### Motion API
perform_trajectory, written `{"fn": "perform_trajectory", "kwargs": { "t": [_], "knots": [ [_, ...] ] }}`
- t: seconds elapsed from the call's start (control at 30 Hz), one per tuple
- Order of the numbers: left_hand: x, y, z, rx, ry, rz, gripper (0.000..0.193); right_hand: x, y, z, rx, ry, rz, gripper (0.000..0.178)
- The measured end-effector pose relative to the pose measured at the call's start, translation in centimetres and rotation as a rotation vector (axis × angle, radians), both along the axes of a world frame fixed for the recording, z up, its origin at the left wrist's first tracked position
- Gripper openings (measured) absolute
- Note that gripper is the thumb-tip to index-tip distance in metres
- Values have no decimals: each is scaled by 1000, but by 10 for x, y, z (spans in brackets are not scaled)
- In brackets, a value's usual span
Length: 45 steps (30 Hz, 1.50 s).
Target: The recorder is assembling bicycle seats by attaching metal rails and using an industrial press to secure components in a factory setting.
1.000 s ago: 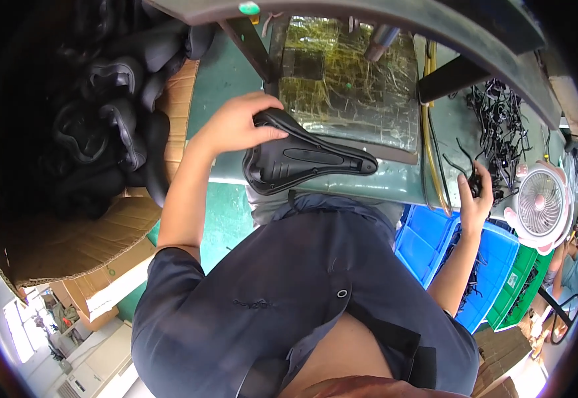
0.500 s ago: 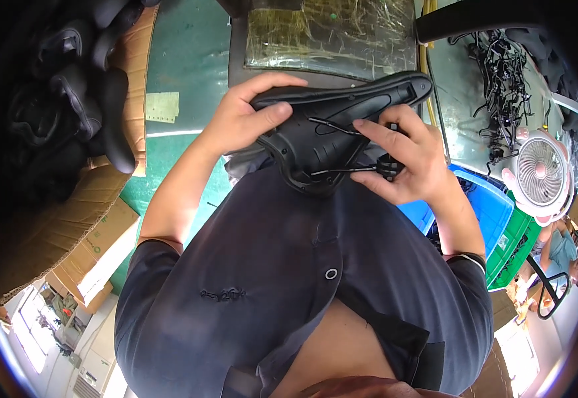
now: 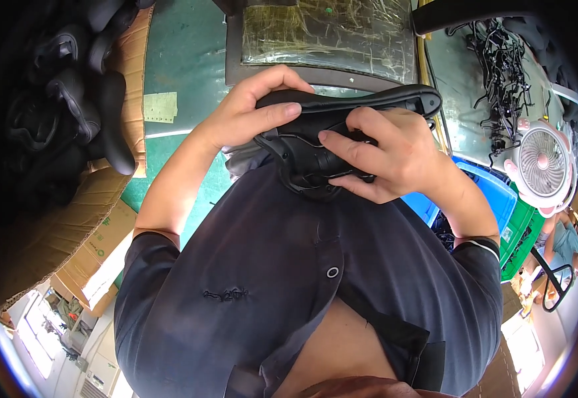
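Note:
A black bicycle saddle is held in front of my chest, its underside turned up toward me and its narrow nose pointing right. My left hand grips the wide rear end, thumb on the underside and fingers over the far edge. Over the middle of the underside, my right hand is closed on the dark saddle rails. Its index finger and thumb press down along them, and the hand hides most of the rails and whatever clamp they carry.
A film-wrapped board lies ahead on the green table. Left, a cardboard box holds several black saddles. Right are a heap of black metal rails, a white-pink fan, blue and green crates, and a seated person.
My right hand has moved left and down onto the saddle's underside, bringing the rails in against it. The saddle has tilted and shifted slightly right; my left hand keeps its grip.

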State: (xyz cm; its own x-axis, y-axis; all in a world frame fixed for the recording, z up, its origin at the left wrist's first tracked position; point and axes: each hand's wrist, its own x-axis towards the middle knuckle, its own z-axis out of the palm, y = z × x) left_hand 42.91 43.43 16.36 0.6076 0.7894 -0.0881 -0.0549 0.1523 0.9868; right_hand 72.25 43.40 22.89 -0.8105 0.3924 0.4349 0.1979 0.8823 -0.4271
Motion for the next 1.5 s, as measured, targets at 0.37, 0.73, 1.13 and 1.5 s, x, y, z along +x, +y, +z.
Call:
{"fn": "perform_trajectory", "kwargs": {
  "t": [0.37, 0.73, 1.13, 1.5],
  "knots": [
    [11, -15, 2, 153, 32, 77, 35, -4, 3, 0, -6, 4, 84, 54],
    [20, -18, 8, 173, 61, 365, 34, 6, 45, 22, 5, -71, 158, 65],
    [87, 73, -7, 898, 591, 777, 33, -17, 83, -79, 80, 228, -953, 45],
    [95, 123, -20, 1231, 699, 747, 25, -24, 117, -91, 168, 253, -980, 45]
  ]
}}
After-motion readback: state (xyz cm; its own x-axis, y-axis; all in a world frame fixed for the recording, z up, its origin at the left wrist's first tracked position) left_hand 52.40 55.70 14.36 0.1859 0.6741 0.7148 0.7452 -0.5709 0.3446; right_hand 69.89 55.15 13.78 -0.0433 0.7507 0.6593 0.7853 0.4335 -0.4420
